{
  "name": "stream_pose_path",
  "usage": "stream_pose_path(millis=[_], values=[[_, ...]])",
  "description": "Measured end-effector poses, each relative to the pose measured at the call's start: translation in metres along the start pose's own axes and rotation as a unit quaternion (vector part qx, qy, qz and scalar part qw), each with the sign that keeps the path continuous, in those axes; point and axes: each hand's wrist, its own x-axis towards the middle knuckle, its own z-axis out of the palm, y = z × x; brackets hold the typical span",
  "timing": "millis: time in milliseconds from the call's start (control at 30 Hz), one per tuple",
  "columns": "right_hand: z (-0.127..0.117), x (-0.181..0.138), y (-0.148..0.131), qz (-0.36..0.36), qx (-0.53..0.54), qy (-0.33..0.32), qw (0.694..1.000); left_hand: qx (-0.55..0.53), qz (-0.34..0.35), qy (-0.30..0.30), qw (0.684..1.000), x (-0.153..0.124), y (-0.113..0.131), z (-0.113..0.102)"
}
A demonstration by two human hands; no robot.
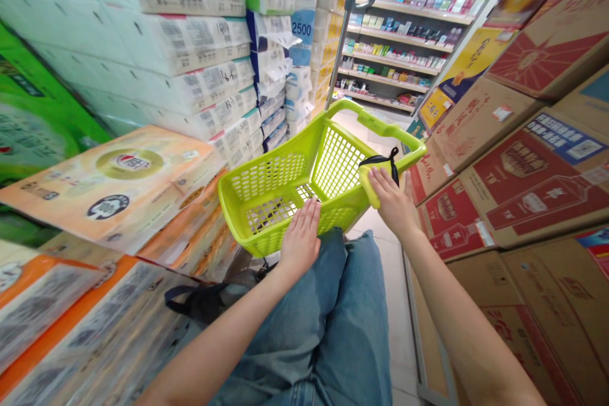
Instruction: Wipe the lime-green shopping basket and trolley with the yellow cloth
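Observation:
A lime-green plastic shopping basket [266,171] with lattice walls sits tilted in front of my knees, its long handle [390,130] towards the upper right. Nothing shows inside it. My left hand [301,233] lies over the near rim, fingers stretched out and flat. At the right end of that rim, my right hand [392,200] presses a yellow cloth [368,185] against the basket, fingers laid over it. A black strap [394,162] with a knot or loop sticks up beside the cloth. The undersides of both hands are hidden.
Wrapped tissue packs [204,44] are stacked high on the left, with an orange carton [109,184] lower down. Cardboard boxes [490,114] wall the right side. Shelves of small goods [399,38] stand at the back. A dark bag [204,298] lies by my left leg.

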Motion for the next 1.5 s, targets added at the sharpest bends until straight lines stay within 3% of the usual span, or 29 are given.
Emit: stream_pose_path(millis=[100,233,300,433,567,633,767,867,967,1100,1233,1300,1367,1500], values=[[0.002,-0.003,-0.026,-0.002,0.018,-0.015,1.000,-0.002,-0.002,0.003,1.000,0.000,0.001,0.000],[0.012,-0.017,-0.084,-0.075,0.067,-0.042,0.994,-0.009,0.001,0.003,1.000,0.000,0.001,-0.001],[0.016,-0.021,-0.094,-0.108,0.084,-0.046,0.990,-0.012,0.003,0.002,1.000,0.000,0.001,-0.001],[0.016,-0.015,-0.059,-0.146,0.073,-0.039,0.986,-0.011,0.002,0.007,1.000,0.000,0.000,-0.001],[0.007,-0.002,-0.004,-0.087,0.039,-0.021,0.995,-0.006,0.003,0.010,1.000,0.001,0.001,0.000],[0.005,0.003,0.003,-0.052,0.033,-0.013,0.998,-0.005,0.002,0.010,1.000,0.001,0.002,0.000],[0.012,-0.001,-0.036,-0.026,0.057,-0.008,0.998,-0.009,-0.003,0.013,1.000,0.001,0.002,0.001],[0.020,-0.011,-0.078,-0.074,0.087,-0.021,0.993,-0.016,-0.001,0.011,1.000,0.001,0.001,0.002],[0.022,-0.015,-0.091,-0.142,0.095,-0.034,0.985,-0.019,0.001,0.007,1.000,0.001,0.000,0.002],[0.013,-0.004,-0.043,-0.193,0.074,-0.041,0.978,-0.009,0.000,0.007,1.000,0.001,0.000,0.001],[-0.001,0.011,0.026,-0.124,0.030,-0.036,0.991,-0.003,0.002,0.009,1.000,0.001,0.001,0.000],[-0.004,0.014,0.037,-0.078,0.022,-0.032,0.996,-0.005,0.001,0.010,1.000,0.001,0.001,0.000],[-0.002,0.012,0.024,-0.042,0.030,-0.025,0.998,-0.008,-0.002,0.011,1.000,0.001,0.002,0.000],[0.012,-0.002,-0.052,-0.056,0.093,-0.017,0.994,-0.018,-0.001,0.013,1.000,0.000,0.001,0.000]])
